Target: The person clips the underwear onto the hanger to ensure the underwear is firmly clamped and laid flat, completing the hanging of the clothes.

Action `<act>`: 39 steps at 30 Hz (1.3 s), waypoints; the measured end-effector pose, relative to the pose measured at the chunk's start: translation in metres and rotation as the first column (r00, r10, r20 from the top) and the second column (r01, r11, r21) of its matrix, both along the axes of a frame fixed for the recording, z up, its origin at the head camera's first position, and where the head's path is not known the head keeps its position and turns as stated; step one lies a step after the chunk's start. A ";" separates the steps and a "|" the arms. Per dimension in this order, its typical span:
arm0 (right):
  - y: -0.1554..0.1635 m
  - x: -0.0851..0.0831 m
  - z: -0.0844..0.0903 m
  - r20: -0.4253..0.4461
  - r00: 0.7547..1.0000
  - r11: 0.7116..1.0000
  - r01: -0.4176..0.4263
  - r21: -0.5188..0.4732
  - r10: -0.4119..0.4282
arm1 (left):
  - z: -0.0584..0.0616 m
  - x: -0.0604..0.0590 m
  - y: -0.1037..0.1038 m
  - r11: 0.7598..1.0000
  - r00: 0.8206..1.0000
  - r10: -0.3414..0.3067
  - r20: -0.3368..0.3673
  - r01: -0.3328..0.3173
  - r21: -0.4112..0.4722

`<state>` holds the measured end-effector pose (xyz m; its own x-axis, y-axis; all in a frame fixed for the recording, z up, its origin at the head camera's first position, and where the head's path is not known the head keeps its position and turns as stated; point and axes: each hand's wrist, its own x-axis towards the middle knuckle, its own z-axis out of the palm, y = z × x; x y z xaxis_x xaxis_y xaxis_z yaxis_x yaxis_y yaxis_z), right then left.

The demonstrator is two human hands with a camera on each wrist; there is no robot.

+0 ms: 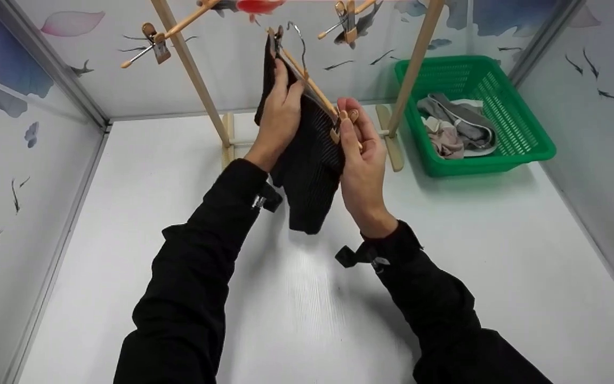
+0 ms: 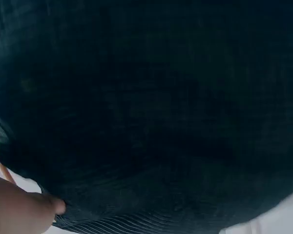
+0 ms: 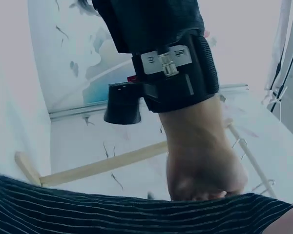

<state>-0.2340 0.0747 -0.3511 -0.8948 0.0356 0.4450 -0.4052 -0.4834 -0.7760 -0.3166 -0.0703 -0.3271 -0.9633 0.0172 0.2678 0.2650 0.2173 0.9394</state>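
A black ribbed garment (image 1: 309, 170) hangs tilted from a wooden clip hanger (image 1: 315, 88) with a metal hook. My left hand (image 1: 280, 114) grips the garment's upper edge near the hanger's far end, thumb and fingers on the cloth. At the near end, my right hand (image 1: 363, 160) pinches a wooden clip (image 1: 337, 128) between thumb and fingers, at the garment's edge. Dark cloth fills most of the left wrist view. In the right wrist view, striped cloth (image 3: 136, 214) hides the fingers of the other hand.
A wooden rack's posts (image 1: 192, 74) stand behind the hands, with clip hangers (image 1: 160, 40) on top. To the right, a green basket (image 1: 477, 165) holds grey and beige cloth pieces. Patterned panels (image 1: 46, 133) enclose the white table (image 1: 307, 320).
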 end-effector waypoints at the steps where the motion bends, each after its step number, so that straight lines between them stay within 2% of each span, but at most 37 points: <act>1: -0.002 0.001 0.002 -0.006 1.000 1.000 0.002 -0.003 -0.002 | 0.002 0.002 0.003 0.996 0.999 -0.034 -0.009 0.035 0.080; 4: -0.009 0.004 0.007 -0.037 0.999 1.000 -0.007 0.026 0.008 | 0.011 0.004 0.011 0.950 0.989 -0.140 -0.053 0.149 0.273; 6: -0.013 0.004 0.011 -0.056 0.998 0.998 -0.014 0.057 0.017 | 0.017 0.003 0.013 0.902 0.979 -0.188 -0.072 0.201 0.383; 9: -0.018 0.003 0.017 -0.078 0.996 0.994 -0.024 0.110 0.032 | 0.024 0.002 0.012 0.838 0.979 -0.190 -0.067 0.198 0.509; 11: -0.022 0.001 0.021 -0.089 0.995 0.991 -0.027 0.130 0.039 | 0.028 -0.001 0.009 0.800 0.980 -0.185 -0.077 0.196 0.567; 12: -0.024 0.000 0.023 -0.094 0.995 0.990 -0.030 0.139 0.044 | 0.030 -0.002 0.008 0.788 0.981 -0.178 -0.083 0.193 0.585; 16: -0.031 -0.004 0.030 -0.138 0.988 0.983 -0.045 0.178 0.070 | 0.037 -0.008 0.002 0.756 0.980 -0.179 -0.090 0.196 0.625; 19: -0.036 -0.009 0.035 -0.180 0.981 0.980 -0.039 0.196 0.075 | 0.045 -0.013 -0.002 0.723 0.970 -0.224 -0.093 0.229 0.652; 20: -0.037 -0.011 0.037 -0.191 0.979 0.979 -0.031 0.202 0.071 | 0.049 -0.014 -0.004 0.719 0.966 -0.238 -0.098 0.243 0.652; 23: -0.040 -0.012 0.045 -0.202 0.978 0.979 -0.014 0.204 0.056 | 0.059 -0.018 -0.008 0.723 0.959 -0.258 -0.114 0.270 0.636; 28: -0.045 -0.007 0.063 -0.190 0.980 0.972 -0.017 0.235 0.063 | 0.074 -0.023 -0.011 0.771 0.975 -0.200 -0.096 0.217 0.599; 29: -0.046 -0.007 0.066 -0.189 0.980 0.969 -0.018 0.244 0.065 | 0.077 -0.025 -0.012 0.789 0.978 -0.187 -0.089 0.203 0.580; 31: -0.048 -0.010 0.071 -0.186 0.980 0.963 -0.016 0.267 0.068 | 0.082 -0.028 -0.015 0.844 0.985 -0.159 -0.071 0.173 0.507; 33: -0.051 -0.014 0.074 -0.185 0.981 0.957 -0.009 0.291 0.065 | 0.087 -0.031 -0.020 0.903 0.990 -0.131 -0.055 0.142 0.406; 35: -0.054 -0.018 0.076 -0.181 0.982 0.950 -0.003 0.312 0.063 | 0.091 -0.033 -0.025 0.948 0.994 -0.100 -0.043 0.108 0.299; 37: -0.058 -0.020 0.078 -0.163 0.984 0.947 -0.011 0.320 0.066 | 0.095 -0.036 -0.029 0.974 0.997 -0.068 -0.032 0.073 0.214; 39: -0.062 -0.021 0.079 -0.143 0.986 0.952 -0.034 0.304 0.081 | 0.099 -0.038 -0.030 0.985 0.999 -0.039 -0.015 0.041 0.169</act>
